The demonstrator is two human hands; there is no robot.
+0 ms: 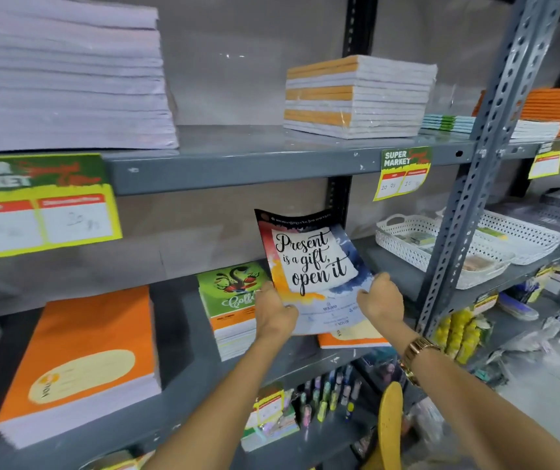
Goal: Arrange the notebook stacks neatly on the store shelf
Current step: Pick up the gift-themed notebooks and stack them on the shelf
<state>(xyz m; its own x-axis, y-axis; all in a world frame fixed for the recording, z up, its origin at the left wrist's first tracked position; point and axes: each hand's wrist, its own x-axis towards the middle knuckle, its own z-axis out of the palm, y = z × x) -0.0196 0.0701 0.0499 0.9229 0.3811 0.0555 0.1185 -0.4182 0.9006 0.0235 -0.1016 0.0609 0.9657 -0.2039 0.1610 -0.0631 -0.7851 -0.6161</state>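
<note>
Nearest, two bare forearms reach up from the bottom edge toward the middle shelf (183, 378), a flat grey metal board on slotted, perforated steel posts; the right wrist wears a gold link watch (415, 356). The left hand (273, 312) and the right hand (382, 300) together hold one thin, glossy notebook (312, 262), its soft cover bowed and tilted up toward the camera, printed with watercolour splashes and the words "Present is a gift, open it". Each hand pinches a lower corner, fingers curled close together round the edge, with the fingertips hidden behind the cover. The notebook hangs just above a low orange stack (353, 337) on the right part of that shelf, its bottom edge overlapping it; whether they touch cannot be told. Just left of the hands stands a green stack (229, 300) with a matte illustrated cover, and farther left, near the camera, a thick orange pile (85, 361) with a pale yellow label patch and white page edges. To the far right, two white perforated plastic baskets (404, 240) sit on the same level. On the upper shelf lie a tall white stack (65, 76) at left and a plastic-wrapped bundle (359, 96) with orange and white spines, and a yellow-green paper price tag (404, 173) hangs from the shelf edge below the bundle.
</note>
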